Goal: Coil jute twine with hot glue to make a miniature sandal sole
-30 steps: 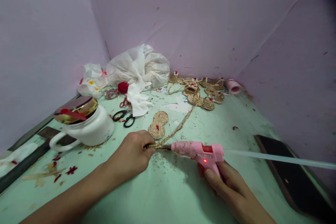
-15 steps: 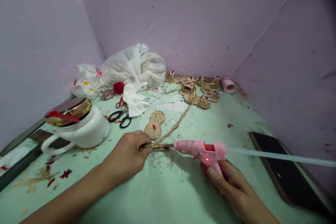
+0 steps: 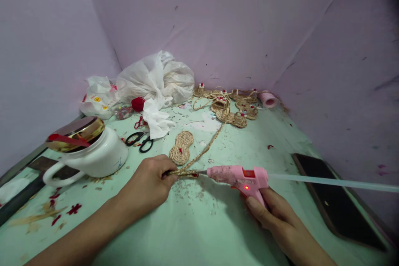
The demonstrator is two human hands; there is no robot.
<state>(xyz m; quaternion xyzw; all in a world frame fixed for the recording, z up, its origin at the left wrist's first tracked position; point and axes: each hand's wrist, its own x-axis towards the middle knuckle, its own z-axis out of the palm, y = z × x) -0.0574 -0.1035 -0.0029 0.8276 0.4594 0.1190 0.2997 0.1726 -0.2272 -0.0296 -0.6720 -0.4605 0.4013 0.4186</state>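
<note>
My left hand (image 3: 154,178) pinches a small sole-shaped piece of coiled jute rope (image 3: 188,173), seen nearly edge-on, above the table. A braided jute cord (image 3: 207,147) runs from it toward the pile at the back. My right hand (image 3: 276,218) is wrapped round the handle of a pink hot glue gun (image 3: 232,175) with a lit red light. Its metal nozzle is at the right end of the piece; whether it touches cannot be told. A long translucent glue stick (image 3: 311,180) sticks out behind the gun. Another jute sole (image 3: 181,148) lies flat just beyond my left hand.
Small jute sandals with beads (image 3: 229,110) lie at the back beside a pink spool (image 3: 268,99). Black-handled scissors (image 3: 146,144), a white mug (image 3: 109,153) and a white plastic bag (image 3: 158,79) are on the left. A phone (image 3: 336,199) lies at right.
The view has shifted slightly, so the table items sit a little further left. The glue gun nozzle has drawn slightly right along the jute piece. Both hands keep their holds.
</note>
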